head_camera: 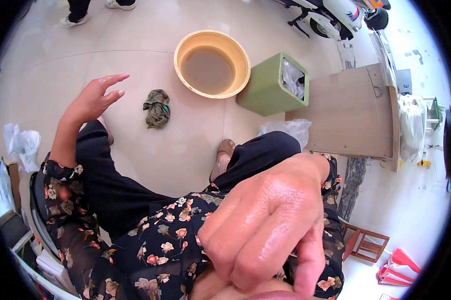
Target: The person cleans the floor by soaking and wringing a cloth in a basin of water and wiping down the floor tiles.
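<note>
My left hand (98, 98) hangs in the air at left, over the floor beyond my left knee. Its fingers point right, with a gap between thumb and forefinger and nothing held. Close to the camera, my right hand (270, 221) is raised with bent fingers, and its back looks wet. Its fingertips reach skin at the bottom edge; most of them are hidden, so what lies between them cannot be told. A crumpled dark green cloth (157, 108) lies on the tiled floor, right of my left hand. Past it stands a yellow plastic basin (212, 90) holding murky water.
A green trash bin (265, 90) with a plastic liner stands beside the basin, near a wooden cabinet (345, 112). A clear plastic bag (300, 127) lies by my right knee. A motor scooter (334, 18) is parked at the far right. Another person's shoes (74, 20) are at upper left.
</note>
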